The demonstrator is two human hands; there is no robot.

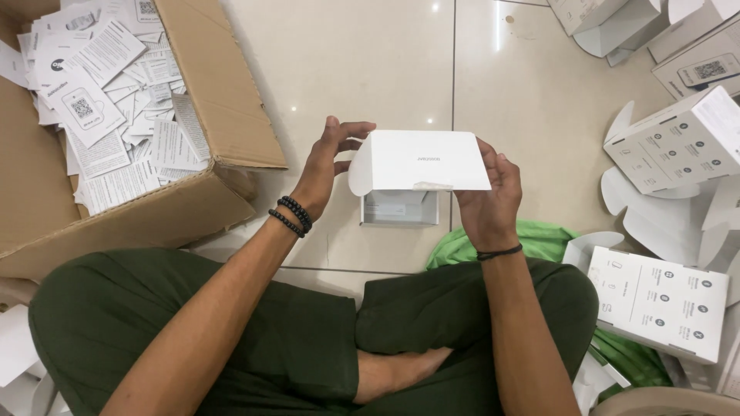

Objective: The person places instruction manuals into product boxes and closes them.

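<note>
A small white cardboard box [401,206] is held above the tiled floor, its lid [420,160] flipped up and open toward me. My right hand [487,192] grips the box at its right side, thumb on the lid's edge. My left hand [330,160] is at the lid's left flap, fingers curled and touching it. Inside the box a white insert shows. Black bead bracelets circle my left wrist, and a thin black band circles my right.
A large brown carton [223,115] full of white printed leaflets [108,85] sits at the left. Several white printed boxes [671,296] and flat box blanks [663,216] lie at the right. A green cloth [539,239] lies under my right forearm. My crossed legs fill the foreground.
</note>
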